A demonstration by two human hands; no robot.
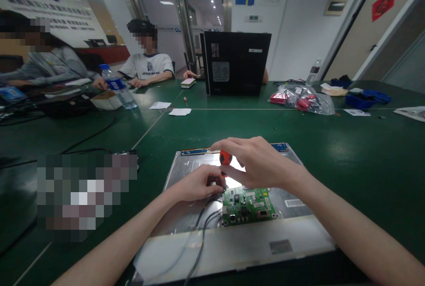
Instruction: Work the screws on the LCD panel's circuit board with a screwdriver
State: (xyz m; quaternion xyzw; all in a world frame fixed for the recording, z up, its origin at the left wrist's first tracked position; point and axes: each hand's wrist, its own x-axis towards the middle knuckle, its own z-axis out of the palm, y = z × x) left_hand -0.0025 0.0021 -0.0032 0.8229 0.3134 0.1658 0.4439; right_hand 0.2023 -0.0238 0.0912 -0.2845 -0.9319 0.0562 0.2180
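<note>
my right hand (262, 162) is closed around a screwdriver (226, 158) with a red and black handle. the fingers arch over the top of it and the thumb presses in from below. the tool stands roughly upright, over the upper middle of a grey metal panel (299, 184) that lies flat on the green worktop (348, 153) right in front of me.

my left hand (195, 185) is curled shut just beside and below the right one. its fingertips are bunched at the foot of the screwdriver, close to the panel's surface. whether they pinch the shaft or something small under it, i cannot tell, since the tip is hidden behind my fingers.

a green circuit board (249, 205) sits on the panel just below my right hand, near the tool. thin grey cables (202, 228) run from the board's left edge down toward me, across the pale frame (239, 246) along the panel's near side.

farther back on the worktop a black computer tower (237, 62) stands upright. to its right lies a clear plastic bag (300, 98) with red parts inside. to the left a water bottle (117, 86) leans among papers, and two slips of paper (179, 111) lie between it and the tower. two other people sit on the far left side, their arms resting on the worktop, well apart from my hands.
</note>
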